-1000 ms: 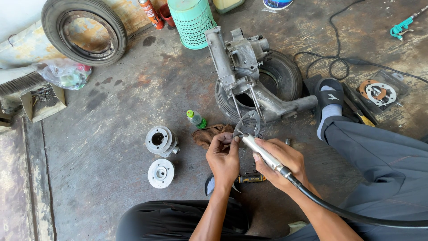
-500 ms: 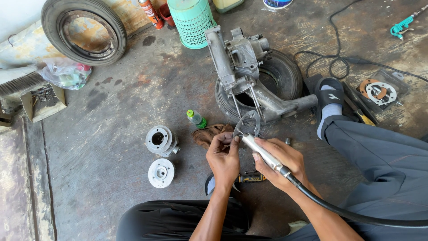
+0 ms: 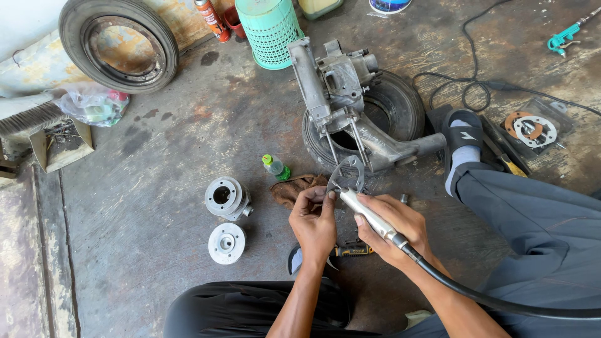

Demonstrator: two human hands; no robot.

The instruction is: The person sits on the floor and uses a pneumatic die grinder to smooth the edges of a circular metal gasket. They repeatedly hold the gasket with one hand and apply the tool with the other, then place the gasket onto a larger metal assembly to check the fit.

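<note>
Gasket point(image 3: 348, 173) pinched in left hand point(image 3: 315, 220); right hand point(image 3: 391, 226) grips rotary tool point(image 3: 369, 215); engine casing point(image 3: 338, 94) behind.

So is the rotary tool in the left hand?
No, the right hand grips the rotary tool; the left hand holds the gasket.

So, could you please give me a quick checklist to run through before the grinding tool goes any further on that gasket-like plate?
1. Right hand grips the rotary handpiece firmly: ok.
2. Left hand steadies the thin metal plate: ok, fingers on its lower edge.
3. Tool tip meets the plate's edge: ok, it seems to touch at the lower left.
4. Left fingers clear of the tip: not ok, they sit very close.
5. Flexible shaft runs free: ok, it curves away over the right leg.
6. Tool spinning: cannot tell.
</note>
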